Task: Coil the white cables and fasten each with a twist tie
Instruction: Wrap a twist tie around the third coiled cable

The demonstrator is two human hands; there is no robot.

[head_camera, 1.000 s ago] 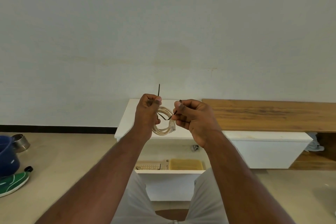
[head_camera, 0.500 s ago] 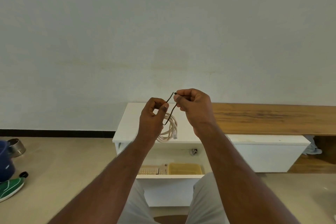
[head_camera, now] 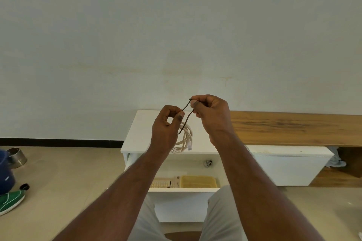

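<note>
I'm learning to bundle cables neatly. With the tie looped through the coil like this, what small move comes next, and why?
Probably cross the two ends and start twisting. The thin dark twist tie hangs looped around the coiled white cable, with the left hand and right hand each pinching one end, untwisted.

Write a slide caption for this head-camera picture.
Both hands pinch a dark twist tie looped through a coiled white cable.

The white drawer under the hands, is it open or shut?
Open. The drawer is pulled out from the white cabinet, and a yellow basket shows inside it.
</note>
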